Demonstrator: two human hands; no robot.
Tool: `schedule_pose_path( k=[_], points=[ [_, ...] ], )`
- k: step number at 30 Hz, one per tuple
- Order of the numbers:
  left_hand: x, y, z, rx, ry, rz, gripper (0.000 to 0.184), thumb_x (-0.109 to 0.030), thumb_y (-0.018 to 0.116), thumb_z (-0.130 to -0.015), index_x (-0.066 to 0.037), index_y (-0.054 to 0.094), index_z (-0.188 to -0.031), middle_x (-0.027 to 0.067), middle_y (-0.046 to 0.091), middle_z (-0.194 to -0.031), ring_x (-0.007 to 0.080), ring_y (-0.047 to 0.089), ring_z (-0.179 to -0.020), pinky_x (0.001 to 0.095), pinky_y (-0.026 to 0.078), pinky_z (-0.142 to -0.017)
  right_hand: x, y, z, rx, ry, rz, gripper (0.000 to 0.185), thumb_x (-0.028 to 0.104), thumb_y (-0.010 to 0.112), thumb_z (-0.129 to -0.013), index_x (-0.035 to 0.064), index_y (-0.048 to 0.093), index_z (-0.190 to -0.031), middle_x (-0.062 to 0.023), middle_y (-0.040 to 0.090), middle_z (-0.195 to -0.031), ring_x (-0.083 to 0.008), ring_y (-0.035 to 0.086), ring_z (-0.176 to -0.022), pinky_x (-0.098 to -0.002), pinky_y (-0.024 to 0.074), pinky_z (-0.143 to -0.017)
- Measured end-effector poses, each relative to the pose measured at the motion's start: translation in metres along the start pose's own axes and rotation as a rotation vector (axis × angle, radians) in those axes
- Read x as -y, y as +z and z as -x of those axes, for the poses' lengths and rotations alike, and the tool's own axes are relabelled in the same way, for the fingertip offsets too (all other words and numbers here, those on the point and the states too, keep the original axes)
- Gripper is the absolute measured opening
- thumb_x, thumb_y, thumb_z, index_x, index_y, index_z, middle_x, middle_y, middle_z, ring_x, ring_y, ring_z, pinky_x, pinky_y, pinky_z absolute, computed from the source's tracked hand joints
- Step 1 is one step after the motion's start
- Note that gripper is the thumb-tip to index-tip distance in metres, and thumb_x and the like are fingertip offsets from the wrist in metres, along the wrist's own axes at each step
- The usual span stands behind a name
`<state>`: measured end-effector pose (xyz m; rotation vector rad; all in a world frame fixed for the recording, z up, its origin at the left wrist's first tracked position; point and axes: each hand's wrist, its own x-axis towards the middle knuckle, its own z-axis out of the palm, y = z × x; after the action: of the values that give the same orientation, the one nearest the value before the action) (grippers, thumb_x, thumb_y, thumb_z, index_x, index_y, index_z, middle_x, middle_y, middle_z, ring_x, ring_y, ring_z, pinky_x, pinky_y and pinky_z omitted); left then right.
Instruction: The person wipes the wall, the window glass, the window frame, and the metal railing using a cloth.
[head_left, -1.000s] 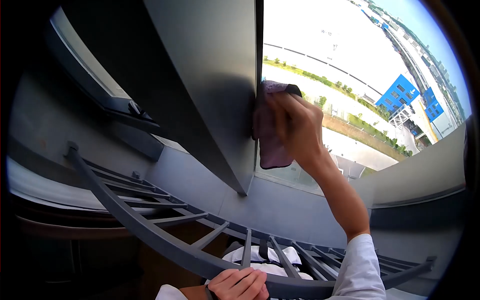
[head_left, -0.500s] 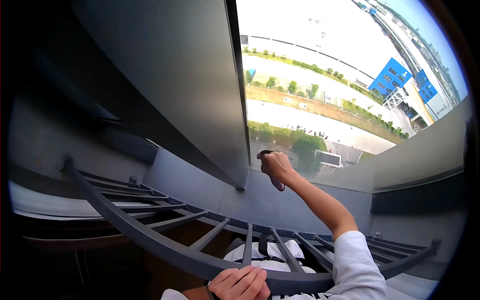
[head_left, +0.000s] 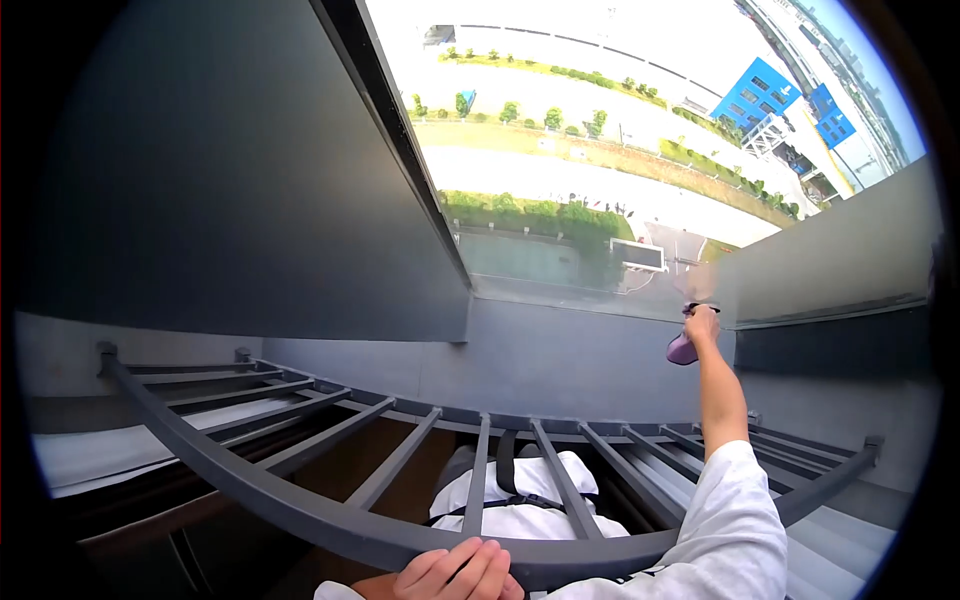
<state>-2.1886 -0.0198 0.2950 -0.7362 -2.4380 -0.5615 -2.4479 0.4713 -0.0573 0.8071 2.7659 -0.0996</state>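
At the right, my right hand [head_left: 704, 322] is stretched out beyond the railing, its fingers closed on a small purple tool [head_left: 682, 350] with a black edge. The tool's exact kind is hard to make out. Its black edge is at the lower right of the window glass [head_left: 520, 262], where a faint reflection shows; whether it touches cannot be told. My left hand [head_left: 460, 572] lies over the dark metal railing [head_left: 330, 520] at the bottom, fingers curled on its top rail.
A wide grey panel [head_left: 240, 200] stands along the window's left side. Below the glass runs a grey ledge [head_left: 560, 350]. The railing curves across in front of my body. Outside, far below, are roads, trees and a blue building [head_left: 757, 92].
My right hand has moved right along the window with the purple tool. The view has shifted, so the panel and outdoor scene sit further left. My left hand stays on the railing.
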Motion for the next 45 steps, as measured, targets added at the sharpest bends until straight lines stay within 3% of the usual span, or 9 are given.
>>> schedule_pose_path(
  k=[6,11,16,20,26,34,38,40,45],
  points=[
    [0.0,0.002,-0.001,-0.009,-0.007,0.015,0.024,-0.017,0.056,-0.081,0.001,0.072,-0.083,0.0112,0.073,-0.078,0.0217,0.072,-0.073,0.0293,0.052,-0.07,0.048,0.039,0.017,0.014,-0.07,-0.161,0.022,0.032,0.068,-0.084,0.0137,0.077,-0.094,-0.0184,0.071,-0.097,-0.0371,0.068,-0.096,-0.0451,0.0533,-0.085],
    [0.0,0.003,0.0,0.019,-0.004,-0.002,0.025,-0.018,0.057,-0.081,0.001,0.072,-0.084,0.0118,0.073,-0.078,0.0225,0.072,-0.072,0.0299,0.052,-0.067,0.184,0.11,0.079,0.134,-0.312,-0.513,0.024,0.03,0.07,-0.081,0.0075,0.075,-0.088,-0.0189,0.069,-0.083,-0.0361,0.069,-0.082,-0.0425,0.0525,-0.074],
    [-0.002,0.004,0.002,0.028,-0.019,-0.018,0.026,-0.019,0.056,-0.081,0.001,0.072,-0.085,0.0117,0.073,-0.078,0.0221,0.072,-0.071,0.0297,0.052,-0.067,0.314,0.1,0.154,0.223,-0.698,-0.838,0.021,0.021,0.064,-0.084,0.0023,0.072,-0.089,-0.0243,0.064,-0.083,-0.0415,0.064,-0.078,-0.0437,0.0504,-0.07],
    [-0.007,0.005,0.003,0.01,-0.069,-0.022,0.026,-0.018,0.056,-0.081,0.001,0.072,-0.085,0.0114,0.073,-0.078,0.0217,0.072,-0.071,0.0298,0.052,-0.066,0.33,0.078,0.167,0.354,-0.74,-0.896,0.021,0.018,0.065,-0.084,0.0011,0.072,-0.093,-0.0249,0.065,-0.086,-0.042,0.065,-0.081,-0.0436,0.0515,-0.074],
    [-0.007,0.006,0.002,-0.008,-0.08,-0.032,0.025,-0.018,0.055,-0.081,0.001,0.072,-0.085,0.011,0.073,-0.077,0.0213,0.072,-0.07,0.0297,0.052,-0.067,0.238,0.101,0.119,0.155,-0.624,-0.747,0.021,0.017,0.066,-0.085,-0.0007,0.072,-0.096,-0.0231,0.068,-0.085,-0.0354,0.069,-0.079,-0.0381,0.0515,-0.072],
    [-0.005,0.007,0.003,-0.017,-0.056,-0.042,0.025,-0.019,0.055,-0.082,0.0,0.071,-0.085,0.0109,0.073,-0.076,0.021,0.072,-0.07,0.0297,0.051,-0.067,0.06,0.097,0.023,-0.039,0.125,-0.593,0.023,0.03,0.07,-0.082,0.0092,0.076,-0.089,-0.0192,0.071,-0.088,-0.0384,0.068,-0.085,-0.0446,0.0511,-0.076],
    [-0.005,0.007,0.004,-0.034,-0.036,-0.038,0.026,-0.019,0.054,-0.083,0.001,0.071,-0.085,0.011,0.073,-0.077,0.021,0.072,-0.07,0.0299,0.051,-0.067,0.047,0.099,0.016,-0.076,0.185,-0.572,0.026,0.033,0.069,-0.082,0.0094,0.076,-0.09,-0.0173,0.072,-0.086,-0.0361,0.069,-0.085,-0.044,0.0515,-0.078],
    [-0.004,0.007,0.005,-0.03,-0.034,-0.037,0.026,-0.019,0.054,-0.083,0.001,0.071,-0.085,0.0111,0.073,-0.077,0.021,0.072,-0.07,0.0299,0.051,-0.067,0.072,0.123,0.017,-0.142,0.301,-0.606,0.028,0.032,0.069,-0.084,0.0062,0.075,-0.094,-0.0091,0.073,-0.079,-0.0239,0.07,-0.078,-0.037,0.0519,-0.072],
    [-0.004,0.007,0.006,-0.022,-0.043,-0.04,0.026,-0.019,0.054,-0.083,0.001,0.071,-0.085,0.0112,0.073,-0.077,0.0212,0.072,-0.07,0.0299,0.05,-0.067,0.165,0.16,0.056,0.191,0.208,-0.889,0.028,0.025,0.066,-0.089,0.0,0.072,-0.099,-0.0102,0.073,-0.087,-0.0191,0.067,-0.081,-0.0341,0.0514,-0.071]
  ],
)
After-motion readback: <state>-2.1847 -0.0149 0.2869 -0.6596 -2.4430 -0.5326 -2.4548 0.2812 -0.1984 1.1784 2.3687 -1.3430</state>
